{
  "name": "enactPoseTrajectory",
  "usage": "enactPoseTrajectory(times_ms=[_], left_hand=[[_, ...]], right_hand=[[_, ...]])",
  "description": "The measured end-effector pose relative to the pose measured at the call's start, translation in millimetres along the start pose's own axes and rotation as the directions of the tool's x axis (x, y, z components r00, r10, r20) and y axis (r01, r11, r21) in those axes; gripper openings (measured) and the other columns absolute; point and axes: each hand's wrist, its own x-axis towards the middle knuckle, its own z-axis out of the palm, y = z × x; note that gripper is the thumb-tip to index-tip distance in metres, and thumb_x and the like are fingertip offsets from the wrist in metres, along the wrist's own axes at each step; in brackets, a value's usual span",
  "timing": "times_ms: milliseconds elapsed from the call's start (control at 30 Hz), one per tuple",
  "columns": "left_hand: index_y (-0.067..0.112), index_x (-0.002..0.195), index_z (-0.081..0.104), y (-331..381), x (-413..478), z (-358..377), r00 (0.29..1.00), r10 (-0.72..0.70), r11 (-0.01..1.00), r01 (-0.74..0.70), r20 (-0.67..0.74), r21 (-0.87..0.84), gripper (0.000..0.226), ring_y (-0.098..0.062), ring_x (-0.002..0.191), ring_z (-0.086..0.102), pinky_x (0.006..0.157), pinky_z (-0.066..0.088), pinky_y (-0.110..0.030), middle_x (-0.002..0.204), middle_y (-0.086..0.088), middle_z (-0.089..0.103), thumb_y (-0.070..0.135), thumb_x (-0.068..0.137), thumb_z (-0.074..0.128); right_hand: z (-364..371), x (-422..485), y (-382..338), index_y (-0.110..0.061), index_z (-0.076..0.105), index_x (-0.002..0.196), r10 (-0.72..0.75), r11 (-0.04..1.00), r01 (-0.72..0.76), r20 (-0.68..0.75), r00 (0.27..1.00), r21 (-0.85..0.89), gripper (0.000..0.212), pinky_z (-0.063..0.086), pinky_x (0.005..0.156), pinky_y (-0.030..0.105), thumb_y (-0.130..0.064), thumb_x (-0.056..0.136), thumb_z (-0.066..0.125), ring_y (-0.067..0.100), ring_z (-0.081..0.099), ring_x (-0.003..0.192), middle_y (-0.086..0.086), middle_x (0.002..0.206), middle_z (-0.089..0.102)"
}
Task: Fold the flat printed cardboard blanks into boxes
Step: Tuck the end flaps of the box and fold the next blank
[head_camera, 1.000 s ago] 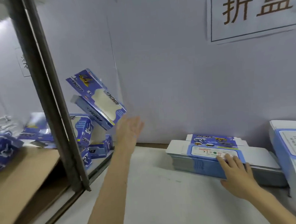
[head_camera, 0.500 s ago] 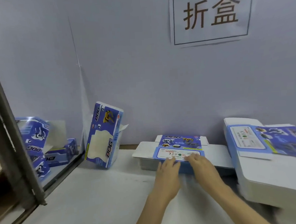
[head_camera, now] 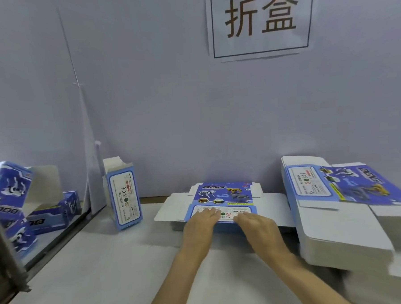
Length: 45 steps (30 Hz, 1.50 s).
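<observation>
A low stack of flat blue-and-white printed cardboard blanks (head_camera: 223, 198) is seen near the middle of the back edge of the pale tabletop (head_camera: 96, 273), close against the grey wall (head_camera: 169, 107). Both hands are laid side by side on the near edge of the top blank. The left hand (head_camera: 200, 226) is spread flat, its fingers straight over the white label panel. The right hand (head_camera: 260, 225) is likewise laid flat, its fingers extended onto the same panel; nothing is gripped by either.

A taller stack of the same blanks (head_camera: 333, 214) is set along the right edge of the tabletop, just beside the first stack. A folded blue printed box (head_camera: 124, 195) is stood upright near the back left corner, its top flaps open. Beyond the left edge, behind a dark metal post (head_camera: 5, 262), several more folded blue boxes (head_camera: 14, 203) are piled. A white paper sign with brown Chinese characters (head_camera: 261, 18) is fixed to the wall above.
</observation>
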Motion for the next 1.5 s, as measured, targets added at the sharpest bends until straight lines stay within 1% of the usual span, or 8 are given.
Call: enactPoseTrajectory(times_ms=[133, 300, 500, 667, 800, 1100, 1367, 1500], left_hand=[[0.025, 0.149, 0.032, 0.3, -6.6, -4.8, 1.000, 0.014, 1.000, -0.014, -0.005, 0.001, 0.044, -0.012, 0.143, 0.029, 0.112, 0.023, -0.021, 0.156, 0.003, 0.033, 0.023, 0.105, 0.035], [0.022, 0.118, 0.068, -1.3, -16.6, -58.7, 0.896, -0.123, 0.992, 0.095, -0.426, -0.087, 0.030, -0.027, 0.089, 0.068, 0.073, 0.051, -0.035, 0.103, -0.004, 0.072, 0.010, 0.094, 0.054], [0.008, 0.107, 0.066, 15.2, -24.4, -137.8, 0.561, -0.337, 0.900, -0.044, -0.756, -0.434, 0.017, -0.008, 0.053, 0.055, 0.047, 0.038, -0.011, 0.075, -0.001, 0.066, 0.016, 0.096, 0.056], [0.030, 0.096, 0.064, 24.6, -44.2, -135.0, 0.741, -0.557, 0.431, -0.128, -0.375, -0.893, 0.015, -0.008, 0.086, 0.069, 0.072, 0.056, -0.026, 0.090, 0.010, 0.073, 0.023, 0.099, 0.051], [0.026, 0.096, 0.064, 21.4, -44.6, -128.9, 0.802, -0.552, 0.332, -0.041, -0.229, -0.942, 0.017, -0.013, 0.089, 0.069, 0.069, 0.055, -0.022, 0.087, 0.011, 0.074, 0.021, 0.100, 0.048], [0.020, 0.136, 0.047, 43.2, -46.2, -125.0, 0.837, -0.504, 0.367, -0.018, -0.214, -0.930, 0.068, -0.022, 0.119, 0.057, 0.098, 0.049, -0.049, 0.127, -0.002, 0.061, 0.059, 0.081, 0.045], [0.034, 0.113, 0.053, 55.3, -48.3, -116.9, 0.863, -0.448, 0.357, -0.066, -0.233, -0.932, 0.038, -0.008, 0.090, 0.067, 0.058, 0.054, -0.017, 0.096, 0.015, 0.068, 0.056, 0.081, 0.048], [0.030, 0.134, 0.043, 68.6, -48.3, -112.9, 0.875, -0.411, 0.368, -0.096, -0.254, -0.925, 0.059, -0.002, 0.098, 0.066, 0.058, 0.052, -0.012, 0.115, 0.011, 0.064, 0.056, 0.081, 0.049]], right_hand=[[-11.1, 2.3, -5.0, -0.023, 0.061, 0.127, 0.075, 0.995, -0.079, 0.058, 0.995, 0.054, 0.030, 0.047, 0.094, 0.025, -0.031, 0.100, 0.051, 0.016, 0.057, 0.120, -0.003, 0.134, 0.060], [-43.2, -0.1, -19.2, -0.001, 0.066, 0.121, 0.023, 0.981, 0.061, -0.431, 0.902, 0.182, 0.050, 0.042, 0.104, 0.049, 0.017, 0.075, 0.069, 0.038, 0.049, 0.129, 0.020, 0.136, 0.055], [-79.1, 3.0, -46.2, -0.013, 0.036, 0.146, 0.434, 0.766, -0.082, -0.419, 0.797, 0.637, 0.060, 0.021, 0.091, -0.010, 0.000, 0.092, 0.059, -0.009, 0.027, 0.131, -0.002, 0.149, 0.035], [-90.4, -1.7, -49.9, -0.032, 0.041, 0.134, 0.509, 0.332, -0.109, -0.080, 0.857, 0.937, 0.042, 0.049, 0.060, 0.006, -0.027, 0.095, 0.055, -0.014, 0.055, 0.106, -0.018, 0.121, 0.054], [-94.5, -5.5, -47.6, -0.035, 0.049, 0.110, 0.529, 0.277, -0.107, -0.058, 0.847, 0.955, 0.023, 0.047, 0.049, 0.008, -0.025, 0.092, 0.059, -0.019, 0.057, 0.094, -0.019, 0.105, 0.058], [-105.4, -8.1, -40.3, -0.050, 0.047, 0.111, 0.495, 0.192, -0.047, -0.055, 0.867, 0.980, 0.039, 0.052, 0.053, 0.014, -0.040, 0.076, 0.060, -0.012, 0.062, 0.095, -0.039, 0.092, 0.062], [-107.0, -8.5, -52.8, -0.049, 0.047, 0.112, 0.412, 0.079, -0.059, 0.021, 0.911, 0.995, 0.043, 0.054, 0.055, 0.016, -0.041, 0.074, 0.065, 0.003, 0.070, 0.093, -0.024, 0.096, 0.069], [-108.6, -8.0, -61.3, -0.043, 0.034, 0.136, 0.332, 0.048, -0.118, 0.096, 0.938, 0.992, 0.092, 0.057, 0.061, 0.021, -0.067, 0.058, 0.075, 0.014, 0.072, 0.092, -0.009, 0.112, 0.067]])
